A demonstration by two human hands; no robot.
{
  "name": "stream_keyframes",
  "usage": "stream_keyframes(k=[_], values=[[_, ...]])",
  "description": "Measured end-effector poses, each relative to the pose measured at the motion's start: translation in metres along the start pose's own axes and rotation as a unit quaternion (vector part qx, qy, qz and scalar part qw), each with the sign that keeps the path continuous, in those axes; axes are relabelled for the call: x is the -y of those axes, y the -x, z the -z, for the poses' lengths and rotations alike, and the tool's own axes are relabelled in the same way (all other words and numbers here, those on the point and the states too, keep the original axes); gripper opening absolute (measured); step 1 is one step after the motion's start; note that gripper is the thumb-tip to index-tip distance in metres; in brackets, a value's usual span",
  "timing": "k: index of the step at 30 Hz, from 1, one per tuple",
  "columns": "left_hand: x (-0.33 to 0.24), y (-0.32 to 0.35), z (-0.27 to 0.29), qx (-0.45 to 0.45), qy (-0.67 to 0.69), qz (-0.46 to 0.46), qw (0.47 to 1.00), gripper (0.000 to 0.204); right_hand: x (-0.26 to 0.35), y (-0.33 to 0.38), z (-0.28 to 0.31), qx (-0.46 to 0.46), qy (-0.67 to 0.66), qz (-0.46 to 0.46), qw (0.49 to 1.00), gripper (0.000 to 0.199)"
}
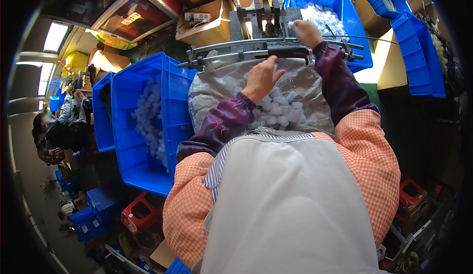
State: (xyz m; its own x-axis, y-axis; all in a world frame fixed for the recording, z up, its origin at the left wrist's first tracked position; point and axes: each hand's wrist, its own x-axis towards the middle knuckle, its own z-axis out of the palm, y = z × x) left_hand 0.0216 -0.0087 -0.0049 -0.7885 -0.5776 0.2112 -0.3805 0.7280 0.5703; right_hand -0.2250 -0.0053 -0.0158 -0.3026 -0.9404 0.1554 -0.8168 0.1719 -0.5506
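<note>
White parts [282, 111] lie near, likely for easy reach; left hand's [263, 79] grip looks wide, right hand's [307, 33], by the far machine [258, 14], cannot tell.

an open brown box [214, 35] sits near the top, and a white power strip [197, 17] lies in it. far off on the left is another person [74, 131], with a yellow bag [77, 62] and bright windows [55, 36] higher up. a red stool [139, 214] stands near some blue bins [101, 202]. another red stool [412, 191] is on the right, below a blue crate [419, 54].
</note>
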Motion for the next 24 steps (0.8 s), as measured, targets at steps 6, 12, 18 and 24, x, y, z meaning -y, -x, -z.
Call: stream_keyframes(k=[6, 12, 18, 24], values=[[0.024, 0.030, -0.028, 0.179, -0.225, -0.026, 0.958, 0.021, -0.011, -0.035, -0.041, -0.083, 0.225, -0.016, 0.971, 0.019], [0.024, 0.031, -0.030, 0.165, -0.226, -0.042, 0.959, 0.018, -0.017, -0.042, -0.052, -0.082, 0.232, -0.012, 0.969, 0.017], [0.024, 0.031, -0.033, 0.117, -0.180, -0.044, 0.976, 0.017, -0.021, -0.046, -0.055, -0.084, 0.232, -0.007, 0.969, 0.018], [0.018, 0.027, -0.021, 0.052, -0.100, -0.037, 0.993, 0.021, -0.018, -0.044, -0.053, -0.084, 0.230, -0.032, 0.969, 0.019]])
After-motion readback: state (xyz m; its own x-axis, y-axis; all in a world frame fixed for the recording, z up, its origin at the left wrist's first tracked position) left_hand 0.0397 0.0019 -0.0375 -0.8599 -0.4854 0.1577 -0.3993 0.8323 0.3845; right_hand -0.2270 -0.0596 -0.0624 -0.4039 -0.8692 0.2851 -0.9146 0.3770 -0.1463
